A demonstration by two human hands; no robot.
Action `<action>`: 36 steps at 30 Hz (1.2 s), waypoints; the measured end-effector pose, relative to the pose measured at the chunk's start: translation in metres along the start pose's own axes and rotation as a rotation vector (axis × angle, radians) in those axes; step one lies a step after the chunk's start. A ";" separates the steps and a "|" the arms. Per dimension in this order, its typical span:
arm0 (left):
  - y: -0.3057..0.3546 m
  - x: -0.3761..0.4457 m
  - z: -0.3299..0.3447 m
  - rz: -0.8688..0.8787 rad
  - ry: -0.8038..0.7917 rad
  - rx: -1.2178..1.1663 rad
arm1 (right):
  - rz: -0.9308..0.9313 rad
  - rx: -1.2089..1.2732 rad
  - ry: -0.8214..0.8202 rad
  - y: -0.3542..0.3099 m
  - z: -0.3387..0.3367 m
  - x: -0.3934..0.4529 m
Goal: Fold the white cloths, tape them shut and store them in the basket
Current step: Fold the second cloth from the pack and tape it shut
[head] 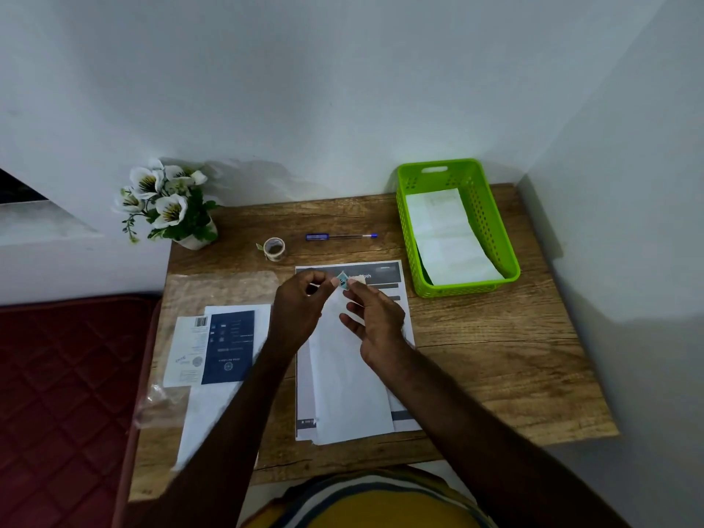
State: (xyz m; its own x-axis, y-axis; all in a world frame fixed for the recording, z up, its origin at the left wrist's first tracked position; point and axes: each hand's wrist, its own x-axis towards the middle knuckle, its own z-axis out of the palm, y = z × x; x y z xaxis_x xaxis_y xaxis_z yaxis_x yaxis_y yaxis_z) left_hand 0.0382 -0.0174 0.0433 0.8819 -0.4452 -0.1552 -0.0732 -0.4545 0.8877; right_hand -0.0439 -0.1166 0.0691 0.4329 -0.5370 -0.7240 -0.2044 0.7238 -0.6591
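A folded white cloth (348, 379) lies lengthwise on a printed sheet (400, 274) in the middle of the wooden table. Above its far end my left hand (301, 310) and my right hand (375, 318) meet, pinching a small piece of tape (344, 280) between their fingertips. The tape roll (274, 248) stands further back, left of the hands. The green basket (409, 238) sits at the back right with a folded white cloth (445, 238) inside it.
A blue pen (341, 236) lies behind the sheet. A pot of white flowers (167, 203) stands at the back left corner. Clear plastic wrap and printed packaging cards (215, 346) cover the table's left side. A red cushion (64, 394) adjoins the table's left edge.
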 end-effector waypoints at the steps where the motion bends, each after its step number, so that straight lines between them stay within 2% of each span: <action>1: -0.002 0.001 0.000 0.019 -0.014 0.032 | 0.012 -0.005 0.010 0.001 -0.001 0.000; 9: -0.001 0.011 -0.002 0.138 -0.135 0.234 | 0.080 -0.064 0.066 0.009 -0.012 0.008; 13: 0.003 0.025 -0.002 0.199 -0.199 0.250 | 0.051 -0.093 0.079 0.007 -0.012 0.011; 17: 0.002 0.033 -0.001 0.175 -0.234 0.252 | 0.023 -0.134 0.057 0.004 -0.013 0.014; 24: 0.003 0.040 0.010 0.149 -0.204 0.286 | -0.069 -0.219 0.104 0.007 -0.012 0.024; 30: -0.002 0.053 0.025 0.180 -0.177 0.451 | -0.173 -0.327 0.175 0.007 -0.012 0.040; 36: -0.012 0.047 0.036 0.106 -0.156 0.404 | -0.213 -0.457 0.217 0.013 -0.014 0.053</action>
State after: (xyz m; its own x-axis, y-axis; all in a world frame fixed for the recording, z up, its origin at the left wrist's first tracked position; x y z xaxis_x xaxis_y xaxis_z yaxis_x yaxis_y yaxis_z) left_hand 0.0638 -0.0609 0.0100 0.7810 -0.6028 -0.1633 -0.3630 -0.6509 0.6668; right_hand -0.0360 -0.1422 0.0190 0.3257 -0.7630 -0.5584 -0.5138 0.3530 -0.7819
